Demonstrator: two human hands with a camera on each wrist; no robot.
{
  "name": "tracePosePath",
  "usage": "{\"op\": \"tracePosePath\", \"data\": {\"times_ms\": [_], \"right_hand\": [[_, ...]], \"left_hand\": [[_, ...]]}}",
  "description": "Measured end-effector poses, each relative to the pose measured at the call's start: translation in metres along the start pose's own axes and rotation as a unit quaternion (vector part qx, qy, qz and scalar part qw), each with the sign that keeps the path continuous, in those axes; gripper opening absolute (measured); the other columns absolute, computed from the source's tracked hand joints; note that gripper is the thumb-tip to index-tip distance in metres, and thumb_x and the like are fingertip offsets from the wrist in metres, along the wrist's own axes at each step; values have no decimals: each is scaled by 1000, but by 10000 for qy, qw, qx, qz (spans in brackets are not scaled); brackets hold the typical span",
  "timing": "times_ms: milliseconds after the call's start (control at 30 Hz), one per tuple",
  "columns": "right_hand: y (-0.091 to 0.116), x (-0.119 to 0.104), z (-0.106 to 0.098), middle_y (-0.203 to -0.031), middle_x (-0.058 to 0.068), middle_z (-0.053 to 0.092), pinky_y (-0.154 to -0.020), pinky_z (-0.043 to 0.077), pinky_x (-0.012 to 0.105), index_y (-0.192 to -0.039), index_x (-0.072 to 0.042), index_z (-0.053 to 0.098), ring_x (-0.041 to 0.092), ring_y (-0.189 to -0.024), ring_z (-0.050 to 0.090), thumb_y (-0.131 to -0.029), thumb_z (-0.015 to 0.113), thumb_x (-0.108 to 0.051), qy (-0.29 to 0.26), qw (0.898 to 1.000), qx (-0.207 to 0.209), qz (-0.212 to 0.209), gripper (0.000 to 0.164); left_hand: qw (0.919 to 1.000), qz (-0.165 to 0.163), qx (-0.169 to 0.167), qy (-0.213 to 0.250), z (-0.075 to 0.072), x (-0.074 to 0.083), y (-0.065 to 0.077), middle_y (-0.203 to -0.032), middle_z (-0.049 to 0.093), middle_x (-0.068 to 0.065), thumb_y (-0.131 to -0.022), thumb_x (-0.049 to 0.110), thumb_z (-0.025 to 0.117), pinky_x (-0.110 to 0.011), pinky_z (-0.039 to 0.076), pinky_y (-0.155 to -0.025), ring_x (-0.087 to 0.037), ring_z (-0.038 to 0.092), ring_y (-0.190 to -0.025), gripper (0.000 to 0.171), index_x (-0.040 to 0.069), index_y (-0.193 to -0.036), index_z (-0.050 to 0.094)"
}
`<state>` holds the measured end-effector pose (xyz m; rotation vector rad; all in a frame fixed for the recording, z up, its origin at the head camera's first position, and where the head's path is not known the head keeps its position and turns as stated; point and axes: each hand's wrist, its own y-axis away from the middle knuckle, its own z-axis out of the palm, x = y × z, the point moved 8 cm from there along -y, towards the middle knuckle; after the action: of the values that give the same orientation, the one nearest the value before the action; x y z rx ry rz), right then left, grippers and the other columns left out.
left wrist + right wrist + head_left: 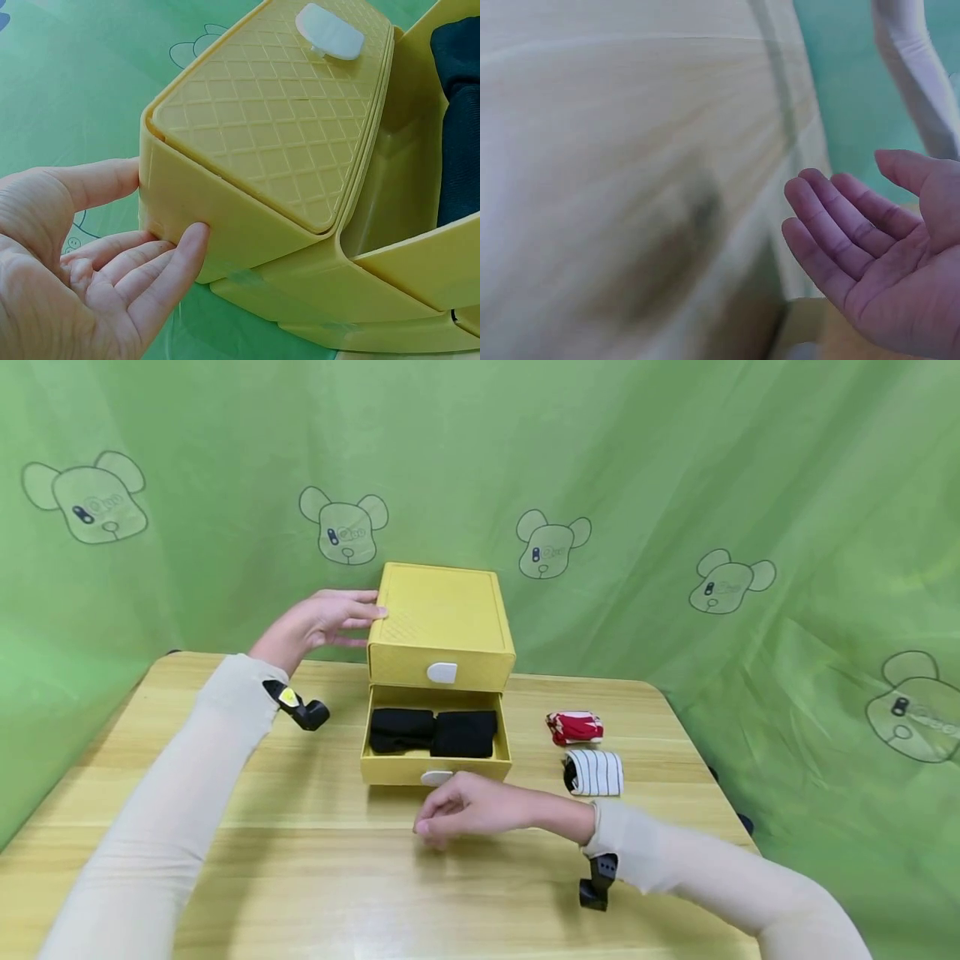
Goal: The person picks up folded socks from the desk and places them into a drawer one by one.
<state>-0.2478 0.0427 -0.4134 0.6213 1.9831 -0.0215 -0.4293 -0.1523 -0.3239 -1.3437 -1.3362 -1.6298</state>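
Observation:
A yellow two-drawer storage box (442, 610) stands on the table with its upper drawer closed. Its lower drawer (390, 770) is pulled out, and two folded black cloth bundles (463, 735) lie side by side inside. My left hand (324, 620) rests against the box's left side; in the left wrist view, the thumb and fingertips (196, 238) touch the yellow wall without curling round it. My right hand (480, 806) hovers just in front of the lower drawer and its white pull tab (436, 777). Its fingers are loosely bent and hold nothing, as the right wrist view shows.
Right of the box lie a red-and-white rolled cloth (576, 727) and, nearer, a white roll with dark stripes (596, 773). They sit on a wooden table (315, 877). A green curtain (637, 460) with bear-head outlines hangs behind and along both sides.

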Motion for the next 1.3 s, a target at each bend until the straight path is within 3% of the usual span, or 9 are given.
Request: {"op": "tracePosePath", "data": {"times_ms": [133, 233, 333, 533, 700, 833, 1300], "right_hand": [[3, 28, 3, -104, 23, 77, -82, 65, 46, -119, 2, 71, 24, -87, 76, -105, 59, -25, -854, 9940, 186, 658, 33], [5, 43, 4, -106, 23, 76, -84, 64, 50, -123, 1, 69, 27, -89, 76, -105, 58, -31, -1381, 9849, 321, 991, 38], [7, 53, 4, -107, 22, 76, -84, 65, 47, -125, 0, 67, 28, -89, 76, -105, 56, -35, -1744, 9770, 416, 1158, 41], [6, 57, 5, -110, 22, 75, -85, 65, 41, -137, 2, 58, 26, -91, 76, -109, 46, -40, -2336, 9653, 397, 1098, 52], [4, 52, -1, -98, 10, 77, -78, 65, 32, -136, 8, 55, 18, -81, 74, -105, 42, -57, -2812, 9500, 720, 1151, 73], [3, 48, -5, -92, 4, 77, -73, 63, 28, -134, 12, 55, 15, -78, 73, -105, 39, -59, -2948, 9440, 894, 1181, 78], [2, 45, -7, -89, 3, 76, -72, 63, 27, -128, 14, 57, 14, -75, 73, -106, 38, -55, -2915, 9421, 1102, 1237, 75]], "left_hand": [[10000, -1, 9, 37, 0, 1, -1, -166, 33, -9, -102, 16, 62, -48, 40, -122, -26, 34, -153, 75, 15, -164, 19], [10000, -16, 3, 68, -1, 1, -1, -166, 33, -9, -102, 15, 62, -47, 39, -123, -26, 33, -154, 75, 15, -163, 19], [10000, -19, -28, 81, 0, 1, -1, -167, 32, -8, -102, 15, 62, -47, 39, -123, -26, 32, -154, 75, 14, -163, 19], [10000, -22, -41, 62, 1, 1, -1, -167, 32, -8, -103, 15, 61, -47, 39, -123, -26, 33, -154, 75, 14, -164, 18], [10000, -11, -54, 39, 0, 1, 0, -167, 31, -8, -103, 16, 61, -48, 38, -123, -27, 32, -154, 75, 15, -164, 17], [10000, -7, -47, 63, 0, 1, -1, -167, 32, -8, -103, 16, 61, -48, 38, -123, -26, 33, -154, 75, 15, -164, 18], [9999, -48, -50, 97, 0, 0, -1, -168, 30, -7, -103, 16, 62, -47, 38, -124, -26, 31, -154, 76, 15, -164, 18]]}}
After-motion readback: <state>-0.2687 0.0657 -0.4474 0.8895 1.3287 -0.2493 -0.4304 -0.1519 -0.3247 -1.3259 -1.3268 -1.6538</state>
